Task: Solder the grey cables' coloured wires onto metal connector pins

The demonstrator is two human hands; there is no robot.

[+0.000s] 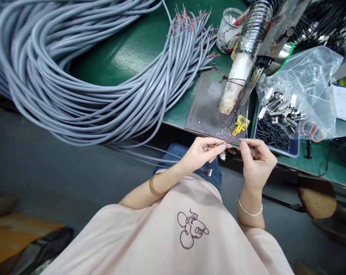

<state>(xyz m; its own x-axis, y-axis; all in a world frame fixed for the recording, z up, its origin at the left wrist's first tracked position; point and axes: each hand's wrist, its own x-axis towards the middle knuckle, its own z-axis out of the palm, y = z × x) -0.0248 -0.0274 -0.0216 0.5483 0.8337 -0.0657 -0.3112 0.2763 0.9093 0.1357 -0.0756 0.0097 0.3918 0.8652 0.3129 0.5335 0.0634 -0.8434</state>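
Wires (230, 139) sit pinched in the left hand (201, 152) (for the right hand (257, 161), I cannot tell).

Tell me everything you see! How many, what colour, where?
Table: one, green, across the view.
Cables: many, grey, looped at left.
Plate: one, dark grey, table's front edge.
Tube: one, silver and white, over plate.
Cup: one, clear, beside tube.
Clip-like piece: one, yellow, front of plate.
Thin wires: a few, red and green, below clip-like piece.
Bin: one, blue, beside plate.
Metal pieces: many, silver, back of bin.
Small pieces: many, black, in bin.
Bag: one, clear, partly over bin.
Cords: many, black, top right.
Woven seat: one, tan, lower right.
Connector: one, silver, centre.
Shirt: one, pale pink, bottom centre.
Left hand: one, holding thin wires.
Right hand: one, near bin.
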